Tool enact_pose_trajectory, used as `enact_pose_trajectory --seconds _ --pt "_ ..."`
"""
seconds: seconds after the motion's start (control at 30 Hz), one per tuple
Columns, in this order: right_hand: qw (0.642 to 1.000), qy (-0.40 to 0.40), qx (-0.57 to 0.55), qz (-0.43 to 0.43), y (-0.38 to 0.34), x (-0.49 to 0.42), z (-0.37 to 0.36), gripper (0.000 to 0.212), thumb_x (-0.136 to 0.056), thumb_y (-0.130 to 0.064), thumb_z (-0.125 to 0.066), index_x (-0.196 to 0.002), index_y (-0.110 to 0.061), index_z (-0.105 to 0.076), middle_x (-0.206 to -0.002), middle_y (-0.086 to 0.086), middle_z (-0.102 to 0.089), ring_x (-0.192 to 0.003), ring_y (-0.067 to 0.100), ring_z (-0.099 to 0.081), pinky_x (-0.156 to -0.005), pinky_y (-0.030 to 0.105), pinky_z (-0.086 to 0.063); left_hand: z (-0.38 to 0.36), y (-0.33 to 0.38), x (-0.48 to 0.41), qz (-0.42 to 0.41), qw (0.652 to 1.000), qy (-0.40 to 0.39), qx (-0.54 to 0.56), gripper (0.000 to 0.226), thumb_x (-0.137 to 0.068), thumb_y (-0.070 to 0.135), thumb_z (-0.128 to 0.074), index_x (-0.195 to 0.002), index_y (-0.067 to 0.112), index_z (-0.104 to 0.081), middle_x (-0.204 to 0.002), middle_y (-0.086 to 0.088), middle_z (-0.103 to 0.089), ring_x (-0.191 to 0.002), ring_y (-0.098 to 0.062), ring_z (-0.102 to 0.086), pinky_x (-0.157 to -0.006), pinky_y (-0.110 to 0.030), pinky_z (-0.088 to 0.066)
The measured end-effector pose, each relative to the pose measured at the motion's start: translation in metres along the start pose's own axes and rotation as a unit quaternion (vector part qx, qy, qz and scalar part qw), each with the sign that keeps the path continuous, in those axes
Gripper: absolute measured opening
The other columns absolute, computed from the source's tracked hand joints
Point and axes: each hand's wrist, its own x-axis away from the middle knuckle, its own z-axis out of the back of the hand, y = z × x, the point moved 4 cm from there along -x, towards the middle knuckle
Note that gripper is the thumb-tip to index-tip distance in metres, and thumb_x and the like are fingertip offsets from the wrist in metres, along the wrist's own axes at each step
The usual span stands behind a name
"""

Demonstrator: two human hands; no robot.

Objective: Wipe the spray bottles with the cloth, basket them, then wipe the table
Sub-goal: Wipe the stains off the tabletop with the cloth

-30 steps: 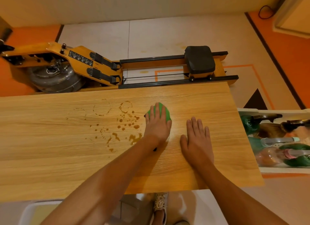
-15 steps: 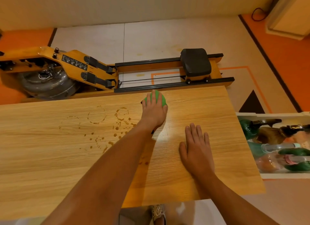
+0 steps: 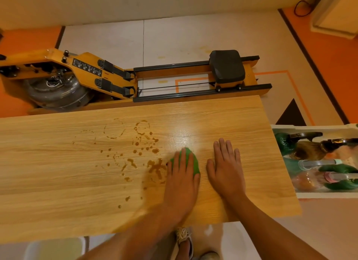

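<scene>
My left hand (image 3: 181, 179) presses a green cloth (image 3: 194, 161) flat onto the wooden table (image 3: 58, 192), fingers straight over it, near the table's middle front. Just left of the cloth lie brown liquid drops, smears and ring marks (image 3: 143, 155). My right hand (image 3: 225, 168) rests flat on the table to the right of the cloth, holding nothing. Several spray bottles (image 3: 317, 162) lie in a white basket (image 3: 327, 194) off the table's right end.
A wooden rowing machine (image 3: 120, 79) with a black seat stands on the floor beyond the table's far edge. A white chair (image 3: 54, 248) shows below the near edge, and my shoe (image 3: 184, 238) is on the floor.
My left hand pushed the cloth to the far edge, then pulled it back toward me beside the brown smears. My right hand stayed flat in place.
</scene>
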Motion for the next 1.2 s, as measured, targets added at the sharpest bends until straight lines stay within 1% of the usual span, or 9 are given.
enact_pose_trajectory --seconds 0.1,0.2,0.33,0.47,0.57,0.67,0.87,1.03,1.2 --pt "1.000 0.002 0.001 0.002 0.000 0.000 -0.001 0.065 -0.103 -0.041 -0.027 -0.162 -0.013 -0.024 -0.171 0.007 -0.015 -0.159 0.021 -0.006 -0.129 0.044 -0.002 -0.006 0.002 0.015 0.000 1.000 0.002 0.000 0.065 -0.107 0.039 -0.024 -0.165 0.015 -0.007 -0.173 -0.009 0.000 -0.159 -0.029 0.002 -0.127 -0.049 -0.003" --pt "1.000 0.002 0.000 0.006 0.000 0.000 0.000 0.065 -0.103 -0.041 -0.026 -0.162 -0.011 -0.025 -0.170 0.008 -0.016 -0.159 0.023 -0.007 -0.129 0.046 -0.004 0.000 0.003 -0.022 -0.011 1.000 0.010 -0.005 0.064 -0.108 0.037 -0.029 -0.165 0.014 -0.008 -0.173 -0.011 0.001 -0.160 -0.031 0.002 -0.128 -0.051 -0.003" --pt "1.000 -0.007 -0.005 0.005 0.000 0.002 0.000 0.066 -0.103 -0.043 -0.022 -0.162 -0.013 -0.023 -0.171 0.008 -0.014 -0.159 0.022 -0.004 -0.129 0.044 0.000 0.003 0.001 -0.056 0.020 1.000 0.015 0.007 0.066 -0.108 0.035 -0.038 -0.164 0.009 -0.015 -0.172 -0.015 -0.006 -0.159 -0.035 -0.005 -0.128 -0.054 -0.006" --pt "1.000 -0.001 -0.004 0.001 -0.001 0.003 0.000 0.066 -0.102 -0.041 -0.022 -0.162 -0.013 -0.022 -0.171 0.007 -0.014 -0.159 0.021 -0.004 -0.129 0.042 0.001 -0.005 0.005 -0.013 0.007 1.000 0.011 0.024 0.066 -0.108 0.037 -0.029 -0.165 0.012 -0.007 -0.173 -0.013 0.001 -0.159 -0.033 0.001 -0.128 -0.051 -0.002" --pt "1.000 -0.002 -0.008 -0.002 -0.001 0.005 0.001 0.066 -0.102 -0.041 -0.023 -0.163 -0.014 -0.021 -0.171 0.005 -0.011 -0.159 0.019 -0.002 -0.129 0.041 0.002 -0.016 0.003 0.042 -0.016 1.000 0.012 -0.009 0.066 -0.107 0.039 -0.028 -0.165 0.014 -0.010 -0.173 -0.011 -0.001 -0.160 -0.032 -0.001 -0.129 -0.048 0.000" --pt "1.000 -0.005 -0.008 0.000 -0.002 0.008 0.000 0.066 -0.103 -0.041 -0.021 -0.163 -0.014 -0.020 -0.172 0.004 -0.009 -0.159 0.018 0.000 -0.129 0.041 0.002 -0.026 -0.008 0.078 -0.019 0.999 -0.004 -0.027 0.067 -0.106 0.042 -0.032 -0.165 0.015 -0.015 -0.173 -0.010 -0.009 -0.159 -0.032 -0.009 -0.123 -0.050 -0.006" --pt "1.000 -0.003 -0.015 -0.001 -0.003 0.002 0.003 0.067 -0.102 -0.042 -0.022 -0.163 -0.015 -0.020 -0.172 0.004 -0.010 -0.159 0.018 -0.002 -0.129 0.040 0.003 -0.009 -0.016 0.038 -0.041 0.999 -0.027 -0.024 0.068 -0.105 0.045 -0.018 -0.165 0.017 -0.001 -0.172 -0.006 0.012 -0.159 -0.028 0.012 -0.125 -0.044 0.016" --pt "1.000 0.001 0.011 0.002 -0.001 0.006 -0.001 0.066 -0.104 -0.042 -0.022 -0.162 -0.013 -0.022 -0.171 0.006 -0.013 -0.159 0.020 -0.005 -0.129 0.042 -0.001 0.010 -0.025 -0.011 -0.028 0.998 -0.047 -0.025 0.077 -0.098 0.051 -0.003 -0.165 0.014 -0.004 -0.173 -0.009 0.010 -0.159 -0.029 0.011 -0.121 -0.042 0.017" --pt "1.000 0.003 0.011 0.005 -0.002 0.006 0.001 0.066 -0.103 -0.043 -0.022 -0.162 -0.013 -0.023 -0.171 0.006 -0.014 -0.159 0.022 -0.006 -0.129 0.043 -0.001 -0.006 -0.030 0.030 -0.052 0.997 -0.031 -0.044 0.070 -0.104 0.045 -0.019 -0.165 0.014 -0.003 -0.173 -0.010 0.007 -0.159 -0.032 0.005 -0.127 -0.047 0.007"
